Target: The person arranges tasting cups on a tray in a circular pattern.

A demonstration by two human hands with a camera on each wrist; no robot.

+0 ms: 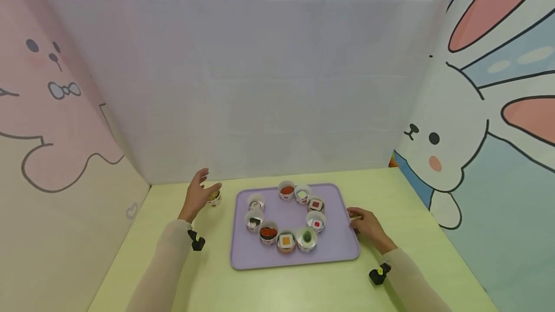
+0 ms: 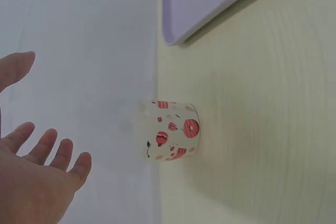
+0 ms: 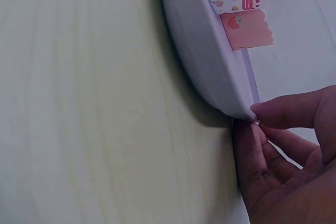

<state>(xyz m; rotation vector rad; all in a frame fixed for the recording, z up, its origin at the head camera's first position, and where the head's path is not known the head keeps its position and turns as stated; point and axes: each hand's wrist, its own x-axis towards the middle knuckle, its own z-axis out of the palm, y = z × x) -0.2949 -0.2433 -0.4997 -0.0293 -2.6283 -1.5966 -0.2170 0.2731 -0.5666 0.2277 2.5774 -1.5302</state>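
Note:
My left hand [image 1: 196,200] hovers beside a paper cup [image 1: 214,201] left of the tray. In the left wrist view this cup [image 2: 173,132], white with red dessert prints, stands apart from the spread fingers, and the hand holds nothing. With thumb and fingers, my right hand [image 1: 367,227] pinches the right rim of a lilac tray [image 1: 247,258]; the right wrist view shows the grip at the tray's edge [image 3: 202,56]. On the tray, several small cups form a rough ring, among them one with a green piece [image 1: 307,239] and one with an orange-centred white piece [image 1: 286,241].
The tray lies on a pale yellow table [image 1: 321,288]. Behind it hangs a plain white sheet [image 1: 260,81]. Cartoon-printed panels stand at both sides, with a pink figure [image 1: 47,124] on the left and a white rabbit [image 1: 451,148] on the right.

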